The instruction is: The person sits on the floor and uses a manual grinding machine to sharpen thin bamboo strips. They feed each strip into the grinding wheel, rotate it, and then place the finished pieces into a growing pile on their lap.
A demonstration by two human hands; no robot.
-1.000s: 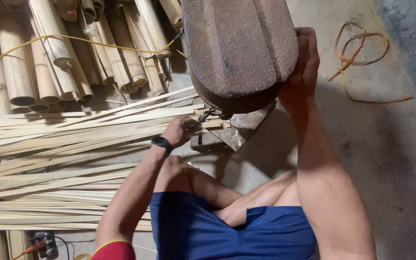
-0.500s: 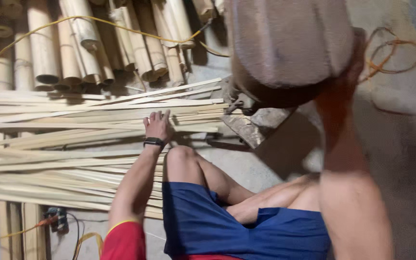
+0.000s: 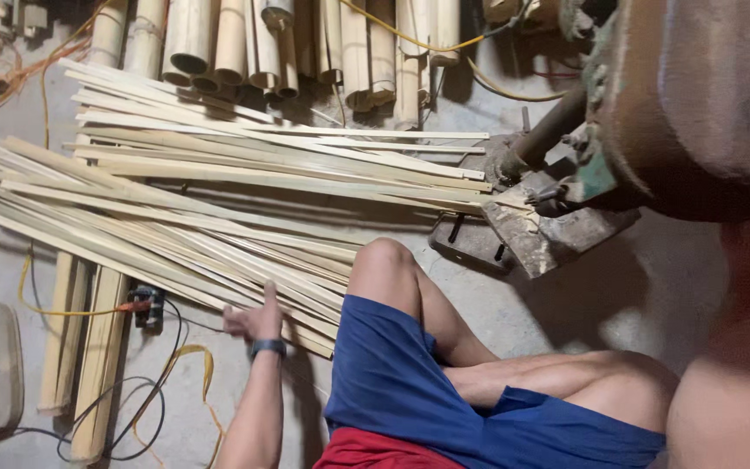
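1. The left hand (image 3: 255, 320) is open, with the fingers spread and the thumb pointing up. It sits at about 7 o'clock in the view and has a dark band on the wrist.
2. The fingers rest on the near ends of the thin bamboo strips (image 3: 219, 226). The hand is not closed around any of them.
3. The right hand cannot be seen. Only a blurry right arm (image 3: 740, 373) shows at 4 o'clock, so I cannot tell if that hand is open or shut.
4. The strips lie in a big flat pile on the floor. They fan out from the hand toward 10 o'clock and across to 2 o'clock.
5. The far ends of the top strips touch a rusty metal machine (image 3: 549, 217) at 2 o'clock.
6. A big brown round thing (image 3: 705, 95) fills the 1 o'clock corner. It is blurry.
7. Thick round bamboo poles (image 3: 305, 43) lie side by side at 12 o'clock, behind the strips.
8. Wires (image 3: 132, 382), yellow and black, curl on the floor at 8 o'clock, just beside the hand.
9. The person sits on the floor in blue shorts (image 3: 410, 382), with a bent knee just right of the left hand.
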